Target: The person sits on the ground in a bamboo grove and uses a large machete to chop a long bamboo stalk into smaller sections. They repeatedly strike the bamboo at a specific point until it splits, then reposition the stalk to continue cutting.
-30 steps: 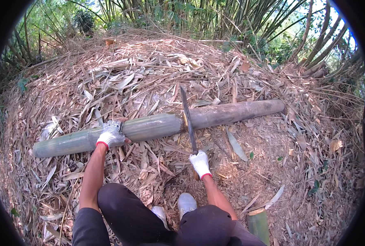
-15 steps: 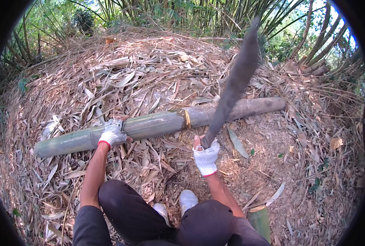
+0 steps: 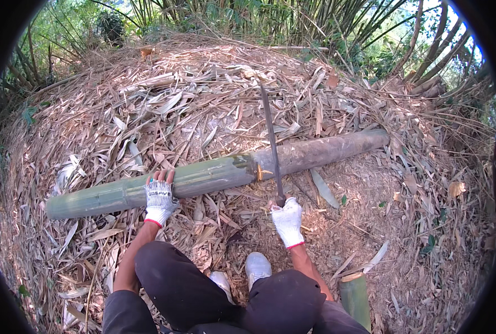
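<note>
A thick green-and-brown bamboo pole (image 3: pixel 209 173) lies across the leaf litter, rising slightly to the right. A pale chopped notch (image 3: pixel 260 172) shows near its middle. My left hand (image 3: pixel 161 195), in a white knit glove with bare fingertips, rests over the pole left of the notch, fingers bent over its top. In my gloved right hand (image 3: pixel 287 221) is the handle of a machete (image 3: pixel 270 131). Its dark, narrow-looking blade points away from me and crosses the pole just right of the notch. Whether the edge touches the bamboo I cannot tell.
A short cut piece of green bamboo (image 3: pixel 355 298) stands by my right knee. My shoes (image 3: pixel 257 267) are close in front of the pole. Dry leaves and husks (image 3: pixel 164 106) cover the sloping ground, with bamboo clumps (image 3: pixel 292 22) at the back.
The machete has come down from a raised, right-leaning position to lie across the pole. My left hand has shifted right along the bamboo. The pole appears rolled slightly, with its notch nearer me.
</note>
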{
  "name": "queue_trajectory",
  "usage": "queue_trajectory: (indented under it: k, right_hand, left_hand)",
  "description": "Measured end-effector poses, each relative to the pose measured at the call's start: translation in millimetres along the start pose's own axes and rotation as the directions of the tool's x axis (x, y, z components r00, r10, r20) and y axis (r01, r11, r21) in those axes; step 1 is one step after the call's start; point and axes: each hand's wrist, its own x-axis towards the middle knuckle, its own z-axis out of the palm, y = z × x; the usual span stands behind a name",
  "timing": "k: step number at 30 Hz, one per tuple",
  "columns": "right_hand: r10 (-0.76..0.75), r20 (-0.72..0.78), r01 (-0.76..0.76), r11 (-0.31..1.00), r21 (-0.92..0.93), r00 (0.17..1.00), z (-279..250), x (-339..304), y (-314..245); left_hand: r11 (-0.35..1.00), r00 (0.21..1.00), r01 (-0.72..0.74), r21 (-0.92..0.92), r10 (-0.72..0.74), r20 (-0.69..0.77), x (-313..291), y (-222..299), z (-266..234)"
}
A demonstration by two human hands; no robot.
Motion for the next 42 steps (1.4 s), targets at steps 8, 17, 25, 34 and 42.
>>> queue_trajectory:
  k: [8,17,25,34,42]
  right_hand:
    - [-0.006,-0.254,0.167,0.769,0.617,0.967,-37,5,-72]
    - [0.095,0.042,-0.092,0.994,-0.066,0.995,6,-30,13]
    - [0.089,-0.240,0.121,0.666,0.736,0.967,-51,15,-114]
    - [0.176,0.248,-0.135,0.976,-0.174,0.953,34,-17,45]
    - [-0.119,-0.322,0.297,0.750,0.591,0.939,-27,16,-85]
  left_hand:
    - [0.989,0.997,-0.019,0.149,0.031,-0.078,-40,20,27]
    - [0.999,0.969,-0.049,-0.023,0.053,0.241,24,-7,-1]
    - [0.999,0.923,-0.044,-0.002,0.042,0.384,45,-25,-8]
    - [1.000,0.930,0.008,-0.008,-0.004,0.368,44,-16,-13]
    - [0.999,0.946,0.000,-0.034,0.011,0.324,33,-27,2]
